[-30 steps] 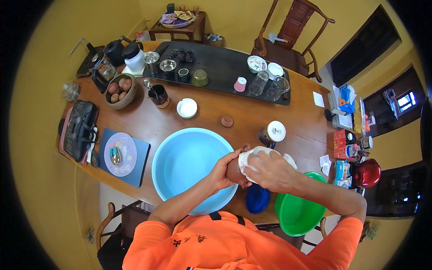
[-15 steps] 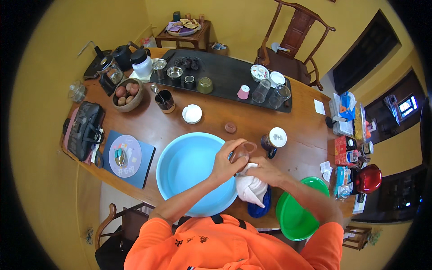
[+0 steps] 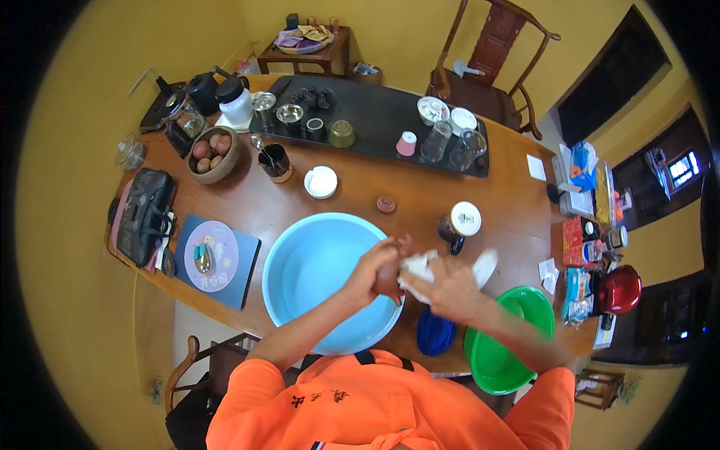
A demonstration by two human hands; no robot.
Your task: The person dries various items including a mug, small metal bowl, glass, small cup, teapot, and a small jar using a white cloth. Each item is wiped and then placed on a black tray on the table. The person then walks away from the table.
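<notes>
Over the right side of the light blue basin [image 3: 315,262], my left hand [image 3: 366,274] grips a small reddish-brown clay teapot [image 3: 388,283], mostly covered by fingers. My right hand [image 3: 448,291] holds a white cloth [image 3: 418,265] against the teapot's right side, and a loose end of the cloth swings out beyond that hand, blurred by motion. A small brown lid [image 3: 385,205] lies on the table just past the basin. To the right of the lid stands a dark mug with a white lid [image 3: 465,218].
A green basin [image 3: 499,367] and a dark blue scrubber-like bundle [image 3: 436,334] are near my right forearm. Cups and glasses stand on the black tray [image 3: 382,112] at the back. A bowl of round brown things [image 3: 241,166], a black bag [image 3: 146,217] and a purple disc [image 3: 221,266] are left.
My right hand has risen with the cloth, which hung down before and now flares out to the right. The teapot has turned in my left hand, and its handle no longer shows clearly.
</notes>
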